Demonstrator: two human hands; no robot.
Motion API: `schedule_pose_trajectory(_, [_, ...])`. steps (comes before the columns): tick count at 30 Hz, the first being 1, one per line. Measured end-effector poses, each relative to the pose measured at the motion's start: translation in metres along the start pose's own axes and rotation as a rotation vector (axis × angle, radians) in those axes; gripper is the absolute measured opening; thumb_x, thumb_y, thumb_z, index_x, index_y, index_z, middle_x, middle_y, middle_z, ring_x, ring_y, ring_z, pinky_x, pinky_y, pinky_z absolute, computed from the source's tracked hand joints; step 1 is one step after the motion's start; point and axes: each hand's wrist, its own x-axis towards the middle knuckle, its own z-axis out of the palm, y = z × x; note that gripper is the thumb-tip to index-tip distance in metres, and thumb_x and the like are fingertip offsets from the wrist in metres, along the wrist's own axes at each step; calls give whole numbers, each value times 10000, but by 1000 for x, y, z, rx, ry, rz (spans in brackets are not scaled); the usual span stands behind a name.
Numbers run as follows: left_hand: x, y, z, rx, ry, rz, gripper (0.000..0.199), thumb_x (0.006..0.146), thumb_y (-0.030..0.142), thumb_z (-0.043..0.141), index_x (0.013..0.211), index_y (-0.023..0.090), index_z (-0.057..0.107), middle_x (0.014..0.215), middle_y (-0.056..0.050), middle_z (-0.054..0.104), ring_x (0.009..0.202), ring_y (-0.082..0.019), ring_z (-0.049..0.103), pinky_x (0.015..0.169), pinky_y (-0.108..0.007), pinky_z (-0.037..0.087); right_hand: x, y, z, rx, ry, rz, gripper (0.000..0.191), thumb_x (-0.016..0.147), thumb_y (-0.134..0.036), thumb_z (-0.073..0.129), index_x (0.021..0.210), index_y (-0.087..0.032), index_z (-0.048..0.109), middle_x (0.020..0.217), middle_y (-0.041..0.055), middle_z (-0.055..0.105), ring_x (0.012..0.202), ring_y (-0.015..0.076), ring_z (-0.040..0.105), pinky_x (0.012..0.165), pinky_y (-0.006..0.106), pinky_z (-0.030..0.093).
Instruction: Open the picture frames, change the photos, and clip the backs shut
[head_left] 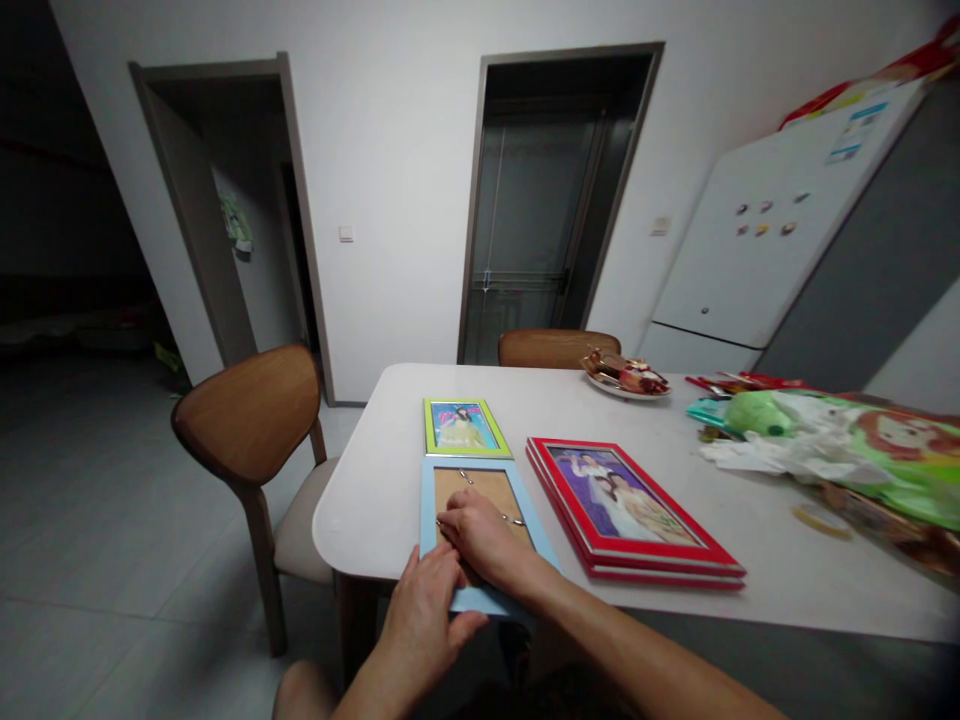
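Note:
A light blue picture frame (540,545) lies face down at the table's near edge, its brown backing board (491,487) showing. Small metal clips sit on the board, one at the far side (466,477) and one at the right (514,520). My right hand (484,530) reaches across the board, fingers bent and pressed together at its left edge, where a glint of metal shows by the fingertips. With thumb apart, my left hand (427,605) grips the frame's near left corner. Part of the board and the near clip area are hidden under my hands.
Beyond the blue frame lies a green picture frame (466,452). Stacked red picture frames (645,550) rest to the right. Further off are a plate (637,393) of items, green and white plastic packaging (787,430) and a tape roll (821,520). A wooden chair (251,420) stands left.

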Motion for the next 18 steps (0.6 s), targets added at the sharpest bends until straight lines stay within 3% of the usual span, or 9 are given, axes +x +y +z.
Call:
schedule_pose_trajectory(6, [-1,-1,2,-13,12,16,363,618,200,631,960,193,509,1099,-75,544,1070,-237,452,974,-460,236,-2,8,3,-133,-45,-181,169,676,-197,514,557,-135,617,680,42,562,697,132,457,627,232,296])
schedule_pose_trajectory(11, [-2,-1,2,-14,11,10,345,621,205,626,949,196,521,1072,-71,559,1044,-231,474,971,-457,245,0,4,1,-65,-73,-42,209,677,-137,459,562,-140,634,645,36,576,622,106,479,559,204,303])
schedule_pose_trajectory(15, [-3,1,0,18,-18,-4,451,629,207,624,1057,174,486,1126,-98,538,1098,-239,437,985,-476,219,8,7,-8,-3,-101,7,161,672,-197,511,645,-172,668,643,21,629,603,102,514,554,189,321])
schedule_pose_trajectory(18, [-4,2,-2,43,-40,-21,445,628,209,627,1051,162,495,1123,-109,543,1110,-243,430,990,-476,218,22,22,-14,-55,-22,159,164,691,-269,526,698,-189,668,683,21,653,614,108,541,552,190,326])
